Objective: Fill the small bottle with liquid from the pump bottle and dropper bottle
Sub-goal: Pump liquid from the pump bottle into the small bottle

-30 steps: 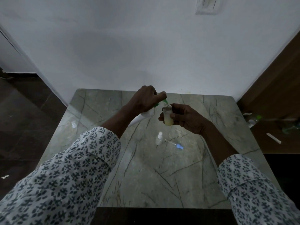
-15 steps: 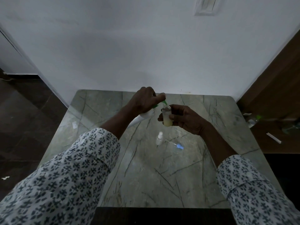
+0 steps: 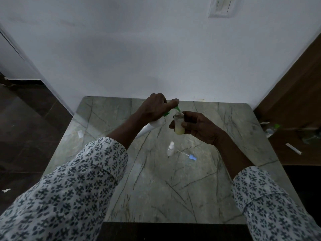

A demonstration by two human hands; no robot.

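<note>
Small bottle [image 3: 178, 124]: clear, upright, mouth uncapped, pale yellowish liquid in the bottom part, rest looks see-through.
Pump bottle [image 3: 150, 128]: white body, green pump head [image 3: 177, 108] at the top, tilted so the body slants down toward your left forearm; the green nozzle tip sits right at the small bottle's mouth.
Dropper bottle [image 3: 170, 148]: small, whitish, translucent, on the table [image 3: 234, 129], looks tilted or lying, hard to tell in this light.
Blue-tipped piece [image 3: 188, 155]: thin clear stem with a blue end, flat on the table just right of the dropper bottle, apart from it.
Left hand [image 3: 153, 108]: you're clenched round the pump bottle's neck, thumb or finger stretched over the green head.
Right hand [image 3: 198, 125]: you're gripping the small bottle, fingers wrapped round its right side, thumb across the front.
Position vs hands: small bottle is held above the far middle of the table, between your two hands, touching the right, just beside the left.
Dropper vs hands: below and nearer you than both hands, touched by neither.
Sleeves: white with dark print, rolled at the forearms.
</note>
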